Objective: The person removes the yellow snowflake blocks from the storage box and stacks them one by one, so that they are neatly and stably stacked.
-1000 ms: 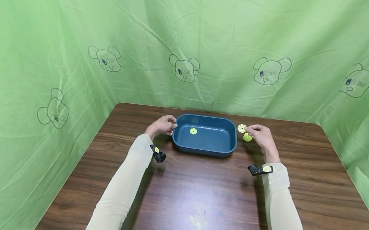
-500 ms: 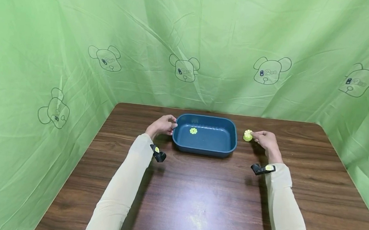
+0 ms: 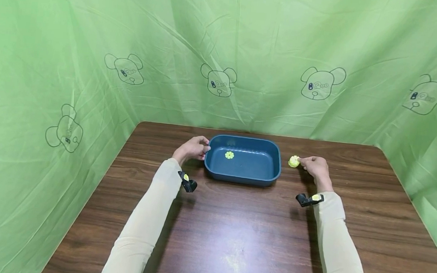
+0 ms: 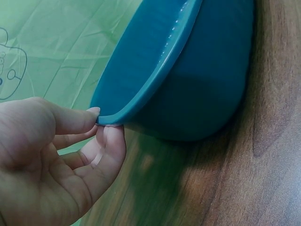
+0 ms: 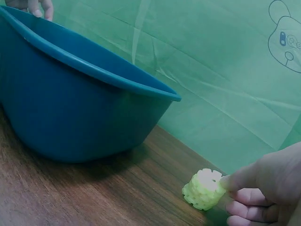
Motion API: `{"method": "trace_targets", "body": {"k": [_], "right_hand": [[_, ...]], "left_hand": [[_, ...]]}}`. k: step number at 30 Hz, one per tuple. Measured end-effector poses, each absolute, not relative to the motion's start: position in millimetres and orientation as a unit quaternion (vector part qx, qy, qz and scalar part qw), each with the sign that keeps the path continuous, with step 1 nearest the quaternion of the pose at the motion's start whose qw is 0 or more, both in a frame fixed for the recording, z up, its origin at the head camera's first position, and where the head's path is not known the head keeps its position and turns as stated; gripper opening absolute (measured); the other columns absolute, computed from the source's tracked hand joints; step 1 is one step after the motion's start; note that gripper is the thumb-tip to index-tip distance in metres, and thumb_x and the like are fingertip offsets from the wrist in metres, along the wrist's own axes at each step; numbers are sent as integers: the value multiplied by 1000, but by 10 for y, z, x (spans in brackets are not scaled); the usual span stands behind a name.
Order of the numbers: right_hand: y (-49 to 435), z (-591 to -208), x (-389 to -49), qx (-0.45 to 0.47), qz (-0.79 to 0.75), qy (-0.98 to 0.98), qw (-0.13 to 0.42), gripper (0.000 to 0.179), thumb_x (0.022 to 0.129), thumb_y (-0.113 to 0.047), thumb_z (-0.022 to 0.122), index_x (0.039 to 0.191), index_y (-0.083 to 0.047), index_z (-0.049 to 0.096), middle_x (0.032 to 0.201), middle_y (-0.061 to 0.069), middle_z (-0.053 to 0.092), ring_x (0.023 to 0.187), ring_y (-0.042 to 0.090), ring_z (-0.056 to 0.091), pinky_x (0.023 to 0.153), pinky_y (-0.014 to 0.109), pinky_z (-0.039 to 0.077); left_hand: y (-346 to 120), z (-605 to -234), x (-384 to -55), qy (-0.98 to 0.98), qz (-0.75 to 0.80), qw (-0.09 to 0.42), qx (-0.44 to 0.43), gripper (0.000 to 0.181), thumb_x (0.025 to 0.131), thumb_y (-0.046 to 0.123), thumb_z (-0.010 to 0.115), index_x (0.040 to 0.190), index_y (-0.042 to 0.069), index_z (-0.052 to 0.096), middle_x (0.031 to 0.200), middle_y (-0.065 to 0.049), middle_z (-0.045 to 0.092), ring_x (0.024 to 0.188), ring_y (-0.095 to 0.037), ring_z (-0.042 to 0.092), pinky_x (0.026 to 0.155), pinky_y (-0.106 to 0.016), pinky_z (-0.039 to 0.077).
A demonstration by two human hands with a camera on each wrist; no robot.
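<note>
A blue plastic basin (image 3: pixel 240 180) stands on the table. My left hand (image 3: pixel 191 149) pinches its left rim; in the left wrist view the thumb lies over the rim (image 4: pixel 155 80) and fingers press from beneath. Inside the basin lies one yellow-green flower-shaped disc (image 3: pixel 229 155). To the basin's right is a small stack of yellow-green notched discs (image 5: pixel 200 194), standing on the wood. My right hand (image 3: pixel 315 166) pinches the edge of the pale top disc (image 5: pixel 210 179) on that stack, thumb above. The fingers beneath are partly hidden.
The brown wooden table (image 3: pixel 234 223) ends just behind the basin. A green cloth (image 3: pixel 259 101) with printed bear heads hangs at the back and both sides. Each wrist wears a small black camera mount (image 3: pixel 188 182).
The right hand has moved slightly right, bringing the disc from beside the basin onto the top of the stack. The left hand stays at the rim.
</note>
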State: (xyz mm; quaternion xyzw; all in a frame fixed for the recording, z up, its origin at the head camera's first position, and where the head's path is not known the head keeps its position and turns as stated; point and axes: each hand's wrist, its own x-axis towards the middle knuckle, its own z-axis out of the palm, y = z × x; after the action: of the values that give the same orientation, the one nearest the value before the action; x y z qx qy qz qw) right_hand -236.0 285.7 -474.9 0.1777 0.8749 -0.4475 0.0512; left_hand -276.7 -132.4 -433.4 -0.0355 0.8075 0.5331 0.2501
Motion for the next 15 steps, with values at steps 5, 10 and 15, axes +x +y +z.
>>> {"method": "trace_targets", "body": {"k": [5, 10, 15], "right_hand": [[2851, -4747, -2358, 179, -428, 885, 50, 43, 92, -36, 60, 114, 1, 66, 103, 15, 65, 88, 22, 56, 72, 26, 41], [2854, -4746, -2357, 179, -418, 889, 49, 43, 92, -36, 60, 112, 1, 67, 102, 17, 65, 81, 18, 54, 71, 26, 41], [2862, -4760, -2369, 177, -417, 890, 50, 43, 91, -37, 61, 111, 1, 67, 93, 10, 65, 79, 16, 51, 70, 26, 40]], "left_hand": [[-1327, -4332, -2769, 809, 530, 251, -35, 33, 98, 7, 51, 129, 2, 43, 85, -8, 51, 68, -16, 54, 84, -39, 55], [-1327, -4323, -2760, 809, 530, 252, -36, 33, 98, 7, 51, 130, 2, 43, 87, -9, 51, 69, -17, 54, 87, -42, 54], [-1326, -4324, -2755, 811, 528, 251, -35, 35, 98, 8, 51, 131, 2, 42, 87, -9, 51, 69, -16, 54, 88, -42, 53]]}}
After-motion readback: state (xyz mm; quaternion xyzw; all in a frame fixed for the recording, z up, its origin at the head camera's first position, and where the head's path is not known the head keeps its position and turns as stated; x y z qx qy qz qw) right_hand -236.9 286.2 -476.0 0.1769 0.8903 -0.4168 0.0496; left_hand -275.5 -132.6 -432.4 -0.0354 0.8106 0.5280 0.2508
